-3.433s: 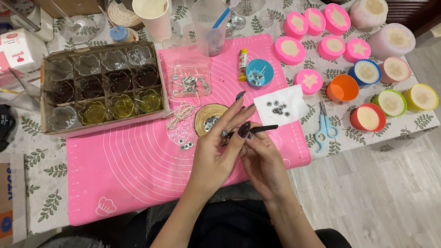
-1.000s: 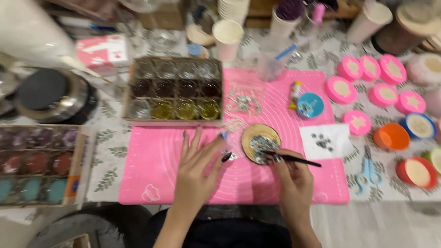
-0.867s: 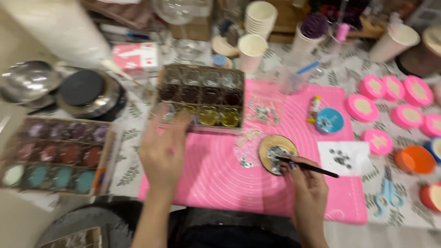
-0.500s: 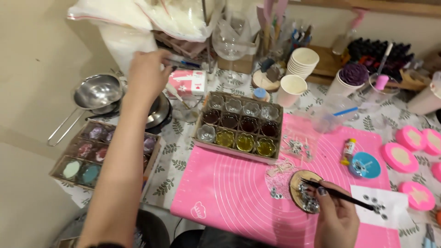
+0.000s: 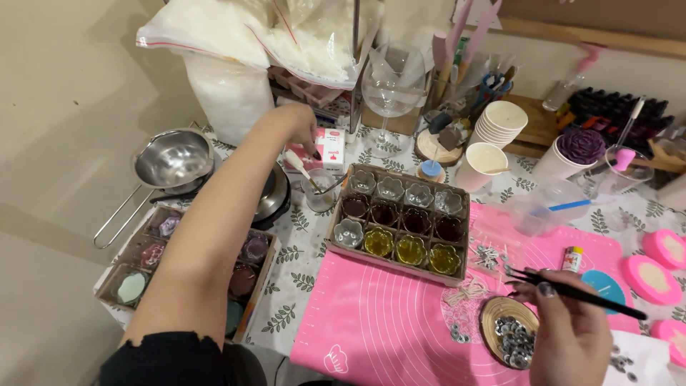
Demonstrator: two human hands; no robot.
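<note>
Two hands, far apart. My left hand [image 5: 304, 136] is stretched out across the table to the far left, fingers pinched around the pale handle of a small tool [image 5: 304, 170] whose dark tip dips into a little clear glass cup [image 5: 319, 190]. That cup stands on the leaf-print tablecloth [image 5: 293, 286], just beside the round dark hotplate [image 5: 268, 194] and in front of a small pink and white box [image 5: 330, 148]. My right hand [image 5: 572, 336] is low at the near right, fingers closed on thin black tweezers [image 5: 579, 293] that lie nearly level, tips pointing left. Just under that hand is a round wooden dish [image 5: 504, 332] full of small metal pieces, resting on the pink mat [image 5: 386, 329].

Between my hands sits a cardboard tray [image 5: 400, 221] of flower-shaped glass cups, some clear, some dark, three yellow along the front row. Left of my forearm, a second tray [image 5: 153, 257] holds filled cups in pale green, purple and brown. A steel pouring pot [image 5: 171, 161] with a long wire handle stands beyond it. Farther back are a big wine glass [image 5: 391, 89], a stack of paper cups [image 5: 500, 125] and a bulging white plastic bag [image 5: 236, 43]. Pink round moulds [image 5: 664, 250] line the right edge.
</note>
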